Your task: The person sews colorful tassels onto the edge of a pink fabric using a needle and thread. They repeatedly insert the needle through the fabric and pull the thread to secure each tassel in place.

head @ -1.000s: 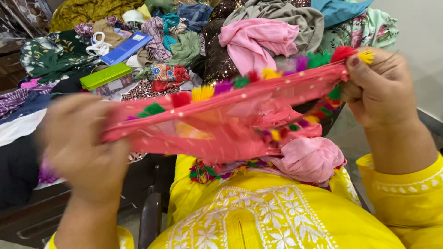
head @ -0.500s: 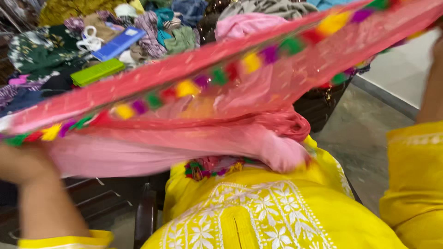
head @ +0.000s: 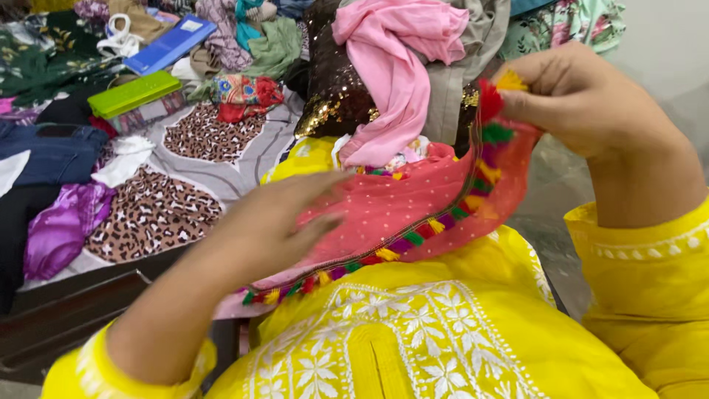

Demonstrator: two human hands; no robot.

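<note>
A sheer coral-red scarf with a border of small coloured tassels lies draped over my lap and chest. My right hand pinches its upper corner by the tassels at the top right, holding it up. My left hand rests flat on the scarf's lower left part, fingers stretched out and pressing the cloth against my yellow embroidered garment. The tassel edge runs in a curve from my right hand down to the left.
A bed or table ahead carries a heap of clothes: a pink cloth, a dark sequinned fabric, a leopard-print sheet, a purple cloth. A green flat case and a blue flat box lie at the upper left. Grey floor shows at the right.
The scarf was stretched wide between both hands and lifted high; now it has come down onto my lap, my right hand still pinching a corner and my left hand laid flat on it.
</note>
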